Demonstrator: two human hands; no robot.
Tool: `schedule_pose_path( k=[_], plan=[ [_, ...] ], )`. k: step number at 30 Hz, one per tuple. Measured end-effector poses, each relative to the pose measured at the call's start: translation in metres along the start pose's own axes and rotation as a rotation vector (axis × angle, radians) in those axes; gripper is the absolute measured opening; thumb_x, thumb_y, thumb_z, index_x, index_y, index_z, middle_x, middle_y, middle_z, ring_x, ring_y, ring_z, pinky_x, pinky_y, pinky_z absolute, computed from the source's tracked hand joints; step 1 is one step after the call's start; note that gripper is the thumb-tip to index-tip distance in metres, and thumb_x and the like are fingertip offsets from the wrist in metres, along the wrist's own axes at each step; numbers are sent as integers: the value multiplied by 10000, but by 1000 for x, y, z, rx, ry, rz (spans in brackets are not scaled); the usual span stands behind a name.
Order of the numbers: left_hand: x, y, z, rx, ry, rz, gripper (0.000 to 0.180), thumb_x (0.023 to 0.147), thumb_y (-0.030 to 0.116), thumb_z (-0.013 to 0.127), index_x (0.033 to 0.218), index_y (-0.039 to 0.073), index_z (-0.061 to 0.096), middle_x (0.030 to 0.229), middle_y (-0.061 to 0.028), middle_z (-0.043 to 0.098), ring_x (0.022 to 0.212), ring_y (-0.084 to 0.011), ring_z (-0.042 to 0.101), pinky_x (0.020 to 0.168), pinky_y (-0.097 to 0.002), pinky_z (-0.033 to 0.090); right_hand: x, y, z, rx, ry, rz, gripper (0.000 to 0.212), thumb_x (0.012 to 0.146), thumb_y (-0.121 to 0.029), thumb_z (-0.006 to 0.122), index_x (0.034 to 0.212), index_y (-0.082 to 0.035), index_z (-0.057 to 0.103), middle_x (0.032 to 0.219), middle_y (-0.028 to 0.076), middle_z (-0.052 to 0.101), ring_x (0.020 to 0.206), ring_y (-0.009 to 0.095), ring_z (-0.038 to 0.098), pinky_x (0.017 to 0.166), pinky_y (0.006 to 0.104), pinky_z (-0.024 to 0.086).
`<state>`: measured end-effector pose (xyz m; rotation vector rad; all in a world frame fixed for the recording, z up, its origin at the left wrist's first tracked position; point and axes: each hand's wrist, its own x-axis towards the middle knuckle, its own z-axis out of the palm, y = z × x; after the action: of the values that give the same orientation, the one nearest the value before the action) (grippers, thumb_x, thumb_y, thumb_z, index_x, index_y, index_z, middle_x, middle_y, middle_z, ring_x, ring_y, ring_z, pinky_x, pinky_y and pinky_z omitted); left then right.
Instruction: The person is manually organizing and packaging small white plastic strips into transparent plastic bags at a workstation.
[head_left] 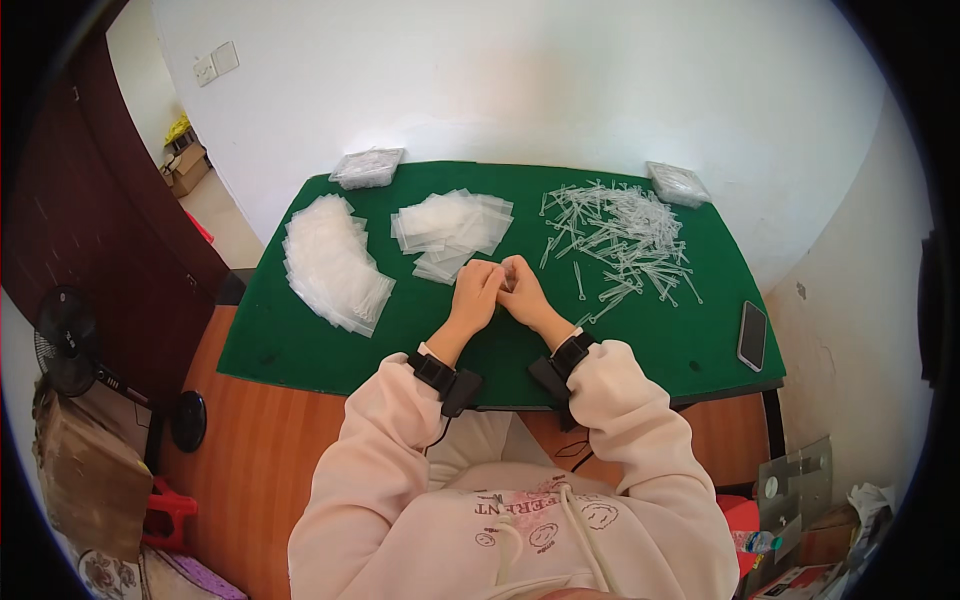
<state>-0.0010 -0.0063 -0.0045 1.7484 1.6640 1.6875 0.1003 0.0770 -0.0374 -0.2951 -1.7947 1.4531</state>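
Observation:
My left hand and my right hand meet over the middle of the green tabletop. Their fingertips are pinched together around something small and clear, mostly hidden by the fingers. Just beyond them lies a loose pile of clear zip bags, its near bags close to my left hand. A fanned stack of clear bags spreads to the left, and thin sticks seem to show inside the nearest. On the right is a scattered heap of thin clear plastic sticks with looped ends.
Clear packs stand at the table's far left corner and far right corner. A phone lies near the right edge. A black electric fan and a red stool are off to the left. The white wall borders the table's far side.

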Motion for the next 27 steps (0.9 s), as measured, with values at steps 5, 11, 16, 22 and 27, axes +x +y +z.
schedule_pose_path(
  k=[5, 11, 16, 22, 27],
  plan=[
    [10, -9, -24, 187, 248, 42, 213, 796, 208, 562, 852, 7, 606, 929, -157, 580, 935, -317, 527, 770, -396, 419, -4, -37, 2, 54, -67, 221, 277, 796, -80, 614, 1016, -36, 451, 721, -19, 494, 596, 45, 427, 510, 199, 355],
    [3, -25, -53, 692, 121, 23, 246, 737, 208, 625, 912, 34, 623, 977, -148, 588, 928, -318, 548, 778, -404, 438, -3, -45, -3, 155, 161, 69, 113, 841, -132, 584, 875, -35, 538, 625, -35, 488, 495, 38, 410, 457, 194, 354],
    [-5, -16, -53, 832, -61, -144, 271, 689, 197, 665, 920, 58, 633, 939, -116, 619, 854, -305, 585, 720, -399, 462, -5, -40, -1, 145, 47, 148, 123, 840, -156, 598, 791, -49, 562, 608, -44, 485, 472, 38, 410, 443, 197, 361],
    [-3, -4, -60, 721, -69, -247, 245, 705, 183, 655, 916, 61, 633, 881, -86, 647, 805, -266, 613, 679, -358, 479, -4, -39, -2, 65, 51, 176, 165, 835, -175, 605, 747, -46, 549, 591, -52, 472, 487, 36, 413, 442, 201, 339],
    [-1, -6, -58, 703, 26, -156, 175, 715, 134, 635, 879, 72, 642, 771, -100, 640, 722, -281, 612, 633, -371, 479, -3, -25, -7, -87, 38, 89, 228, 832, -190, 606, 684, -44, 512, 544, -60, 422, 480, 42, 378, 426, 223, 297]
  ],
)
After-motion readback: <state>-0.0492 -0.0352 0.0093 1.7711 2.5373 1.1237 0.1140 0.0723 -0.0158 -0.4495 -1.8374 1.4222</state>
